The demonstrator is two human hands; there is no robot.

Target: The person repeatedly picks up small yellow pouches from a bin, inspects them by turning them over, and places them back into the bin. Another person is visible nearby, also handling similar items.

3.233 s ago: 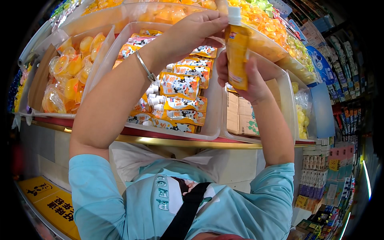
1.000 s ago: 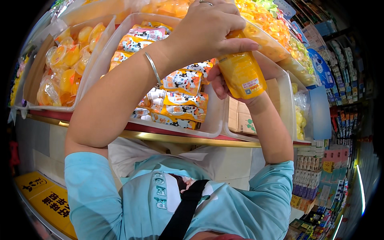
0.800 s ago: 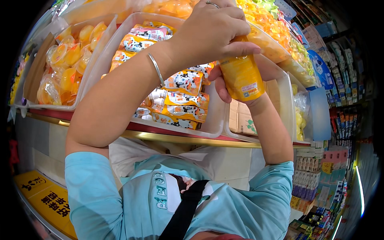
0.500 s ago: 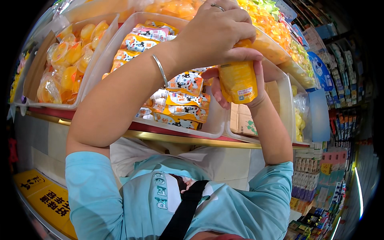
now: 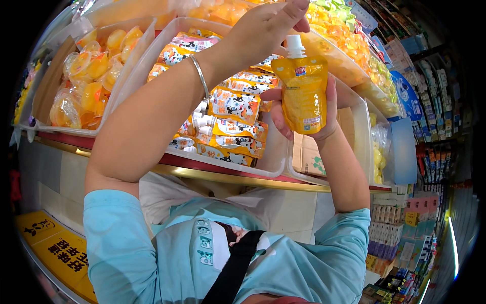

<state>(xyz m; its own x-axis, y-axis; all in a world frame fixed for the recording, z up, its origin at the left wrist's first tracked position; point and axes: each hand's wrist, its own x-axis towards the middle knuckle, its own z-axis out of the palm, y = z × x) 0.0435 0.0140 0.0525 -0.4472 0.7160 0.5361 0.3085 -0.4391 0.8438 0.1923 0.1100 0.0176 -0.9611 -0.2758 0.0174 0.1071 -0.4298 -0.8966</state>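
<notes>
My right hand (image 5: 328, 109) holds a yellow spouted pouch (image 5: 305, 93) upright, its fingers and thumb around the lower sides. The pouch's white screw cap (image 5: 294, 46) points up, fully in sight. My left hand (image 5: 276, 23), with a silver bangle at its wrist, is raised above and to the left of the cap. Its fingers are loosely bent and apart, partly cut off by the top edge, and nothing shows in them. Below the hands, a clear plastic bin (image 5: 273, 164) holds several orange-and-white pouches (image 5: 235, 105) with cow pictures and white caps.
To the left stands a bin (image 5: 93, 133) of orange jelly cups (image 5: 91, 96). A bin at right holds a brown carton (image 5: 308, 154). More bagged jellies (image 5: 339, 35) lie behind. The display's gold front edge (image 5: 243, 184) runs before my body. Stocked shelves (image 5: 430, 91) line the right.
My left hand has lifted up and left off the pouch's top, baring the white cap and the upper pouch. My right hand keeps its hold in nearly the same place.
</notes>
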